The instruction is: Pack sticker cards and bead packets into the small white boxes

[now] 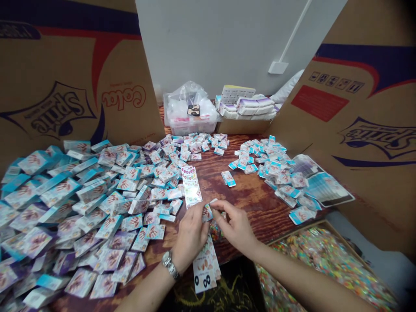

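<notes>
- "Sprite" in dark blue logo lettering (pixel 56 113) stands upside down on the left cardboard panel (pixel 65 60), near the desk's left edge.
- Beside that logo, red script (pixel 124 97), also upside down, looks like "Cola"; I can't be sure of the letters.
- A second "Sprite" logo (pixel 378 138) stands on the right cardboard panel (pixel 354 143), near the desk's right edge.
- Above it, a row of black handling pictograms (pixel 336 82) is printed on that panel.
- Print on the small packets (pixel 110 208) and the long printed card (pixel 191 186) is too small to read.
</notes>
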The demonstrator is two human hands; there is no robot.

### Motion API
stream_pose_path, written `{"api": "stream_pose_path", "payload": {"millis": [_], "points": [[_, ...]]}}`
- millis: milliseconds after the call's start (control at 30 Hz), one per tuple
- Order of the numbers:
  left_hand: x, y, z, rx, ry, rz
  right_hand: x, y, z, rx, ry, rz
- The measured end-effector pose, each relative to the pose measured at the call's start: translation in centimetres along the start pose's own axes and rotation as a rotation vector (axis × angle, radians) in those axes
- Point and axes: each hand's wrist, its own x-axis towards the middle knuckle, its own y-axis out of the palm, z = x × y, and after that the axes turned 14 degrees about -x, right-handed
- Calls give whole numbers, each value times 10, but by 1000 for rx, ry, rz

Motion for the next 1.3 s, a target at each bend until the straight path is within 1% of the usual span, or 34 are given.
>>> {"api": "stream_pose_path", "payload": {"millis": [67,133,233,300,400,467,500,633,700,800,867,967,1033,1200,1233,1300], "points": [[0,0,0,2,-1,5,0,-4,0,-108,-85,-21],[-1,1,-1,1,8,18,2,-6,-1,-145,-100,1],[-2,2,-1,-4,29,42,8,-7,-6,-47,17,118],[-2,1,-1,6,53,45,15,-9,-11,30,86,170],[-3,0,1,13,102,46,23,-14,-15,119,83,237],[-1,-2,0,-10,112,59,26,-18,-14,121,39,236],[-1,-2,-1,-27,108,68,26,-20,-12,99,12,213],[5,-6,-7,-131,44,89,20,-22,-5,1,-75,51],[7,-8,-10,-181,5,86,15,-23,-4,-35,-123,4],[9,-9,-10,-220,-26,60,11,-25,-7,-149,-295,40],[9,-9,-9,-233,-40,47,11,-29,-8,-201,-354,90],[8,-9,-9,-236,-27,65,13,-32,-7,-129,-292,176],[7,-9,-10,-224,-2,81,14,-31,-4,-47,-223,194],[6,-9,-10,-119,62,75,9,-16,0,180,69,106],[5,-9,-9,-84,78,69,8,-14,1,199,106,80],[3,-8,-6,-7,113,49,4,-10,4,190,110,40]]}}
